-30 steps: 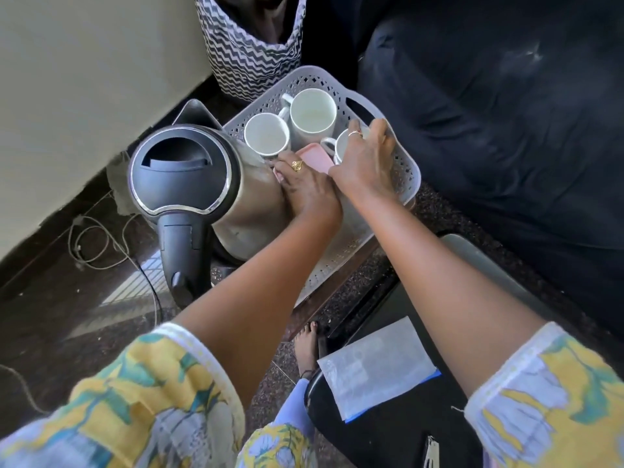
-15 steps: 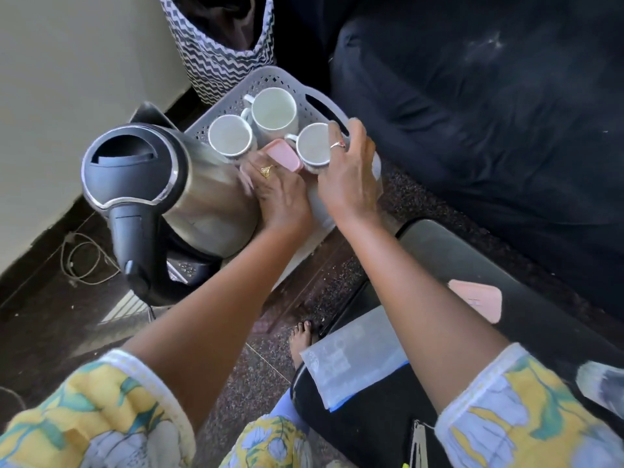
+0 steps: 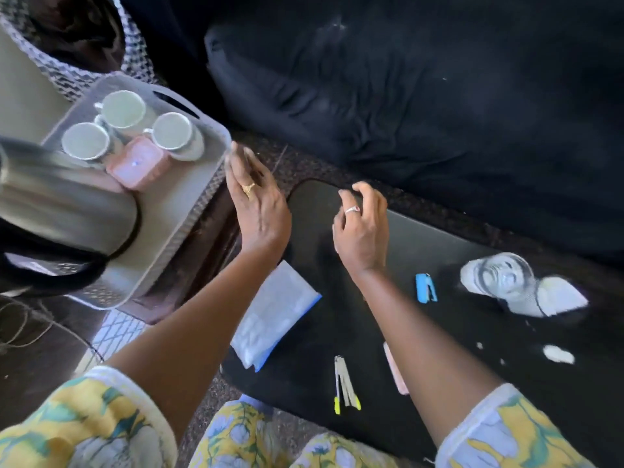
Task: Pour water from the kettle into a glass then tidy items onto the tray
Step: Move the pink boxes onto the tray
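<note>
The grey perforated tray (image 3: 189,224) sits at the left and holds three white cups (image 3: 123,108) and a pink box (image 3: 138,162). The steel kettle (image 3: 67,204) with its black handle stands on the tray's near end. My left hand (image 3: 258,206) hovers empty just past the tray's right rim, fingers spread. My right hand (image 3: 361,226) arches over the far left part of the black table (image 3: 472,349) with curled, parted fingers; a pale pink edge shows under its palm. A clear glass (image 3: 499,276) stands blurred at the table's right.
On the black table lie a clear plastic pouch (image 3: 273,315), a blue stapler (image 3: 426,288), a metal tool with yellow tips (image 3: 344,383), a pink strip (image 3: 395,369) and white scraps (image 3: 559,354). A dark sofa (image 3: 422,96) runs behind; a zigzag basket (image 3: 67,65) stands far left.
Both hands have left the tray, where they were setting the pink box and a cup, and moved right. The view swung right, showing more of the black table.
</note>
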{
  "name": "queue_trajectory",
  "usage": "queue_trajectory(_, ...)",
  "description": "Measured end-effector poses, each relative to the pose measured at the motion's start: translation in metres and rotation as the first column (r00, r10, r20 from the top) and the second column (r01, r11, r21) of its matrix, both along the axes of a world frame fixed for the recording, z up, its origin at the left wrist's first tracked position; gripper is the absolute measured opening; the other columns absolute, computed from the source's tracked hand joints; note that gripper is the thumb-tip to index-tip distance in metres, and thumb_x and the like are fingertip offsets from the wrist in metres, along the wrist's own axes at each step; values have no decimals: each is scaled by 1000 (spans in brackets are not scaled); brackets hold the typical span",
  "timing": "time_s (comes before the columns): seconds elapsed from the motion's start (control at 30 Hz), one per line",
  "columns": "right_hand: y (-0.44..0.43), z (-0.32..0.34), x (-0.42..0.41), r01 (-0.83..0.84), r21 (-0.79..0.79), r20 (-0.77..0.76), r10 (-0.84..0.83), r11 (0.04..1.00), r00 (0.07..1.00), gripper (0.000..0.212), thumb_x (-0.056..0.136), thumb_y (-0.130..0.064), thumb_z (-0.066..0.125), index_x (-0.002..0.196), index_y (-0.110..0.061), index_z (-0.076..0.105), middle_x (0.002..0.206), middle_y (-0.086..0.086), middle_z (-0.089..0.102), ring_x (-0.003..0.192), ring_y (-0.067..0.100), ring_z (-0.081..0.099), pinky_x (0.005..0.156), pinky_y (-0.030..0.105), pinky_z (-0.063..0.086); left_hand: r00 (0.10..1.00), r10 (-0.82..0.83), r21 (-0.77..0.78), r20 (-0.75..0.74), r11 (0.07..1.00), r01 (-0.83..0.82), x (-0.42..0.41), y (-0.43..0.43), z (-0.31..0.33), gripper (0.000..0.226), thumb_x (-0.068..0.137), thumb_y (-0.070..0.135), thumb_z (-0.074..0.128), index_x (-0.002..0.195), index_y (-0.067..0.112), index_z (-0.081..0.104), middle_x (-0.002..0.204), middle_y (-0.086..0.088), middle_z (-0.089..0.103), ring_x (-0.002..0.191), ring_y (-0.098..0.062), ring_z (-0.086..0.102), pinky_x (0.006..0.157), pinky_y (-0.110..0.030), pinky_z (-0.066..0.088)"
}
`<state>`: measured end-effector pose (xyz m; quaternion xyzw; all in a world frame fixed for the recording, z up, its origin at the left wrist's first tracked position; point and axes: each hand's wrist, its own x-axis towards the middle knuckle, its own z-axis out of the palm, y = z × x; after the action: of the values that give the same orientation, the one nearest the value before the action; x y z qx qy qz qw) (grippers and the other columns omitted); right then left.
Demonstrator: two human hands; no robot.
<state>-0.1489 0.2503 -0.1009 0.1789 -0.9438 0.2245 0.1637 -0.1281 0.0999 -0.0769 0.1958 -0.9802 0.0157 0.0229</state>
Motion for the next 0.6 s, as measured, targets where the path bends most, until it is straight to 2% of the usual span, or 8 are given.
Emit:
queue_trajectory(0.07,40,-4,10,46,42,33,-47,998,998,25,73,4,58,97,0,67,106,21,63,90,38,60,79,43,52,995,-95,39,1,995,95,9,34,-15,59,72,0,44,126,-23,38,130,-40,46,129,-47,41,111,-50,32)
queue_trajectory(0.17,95,-8,29,125,94,95,-134,988,986,25,72,3,63,96,-2,67,105,19,63,88,36,59,75,42,53,983,-182,122,39,977,176,26,77,-35,55,77,1,28,127,-18,39,133,-36,44,127,-45,33,107,-50,36)
queue_trajectory(0.23,126,-12,46,180,119,150,-197,977,969,27,71,1,70,97,-2,67,105,19,62,88,36,60,76,43,55,976,-209,182,61,964,195,37,102,-48,58,79,1,23,132,-19,34,139,-37,34,131,-47,32,109,-55,35)
queue_trajectory(0.3,151,-19,67,188,147,241,-219,971,945,30,71,-5,75,99,-2,67,106,18,62,89,37,61,76,43,56,969,-218,244,121,952,183,46,120,-56,60,80,1,28,137,-19,27,145,-36,27,134,-49,31,113,-55,27)
queue_trajectory(0.37,169,-28,88,109,217,381,-187,970,906,38,74,-18,77,106,-1,66,111,18,60,93,36,60,78,43,56,955,-228,257,188,950,176,49,133,-60,63,82,1,41,140,-16,23,148,-31,25,134,-47,30,116,-51,20)
queue_trajectory(0.47,186,-35,113,-65,323,618,-159,944,770,60,82,-47,64,126,-7,54,124,12,52,104,32,54,85,42,51,919,-277,215,281,951,221,45,139,-66,65,87,9,43,143,-10,18,151,-27,18,136,-42,24,117,-46,13)
queue_trajectory(0.6,195,-41,133,-147,363,700,-165,920,695,74,79,-66,54,132,-15,44,117,8,51,101,29,54,82,39,50,886,-281,209,369,954,216,29,135,-72,70,88,14,46,147,-4,12,155,-23,8,142,-39,13,119,-44,8)
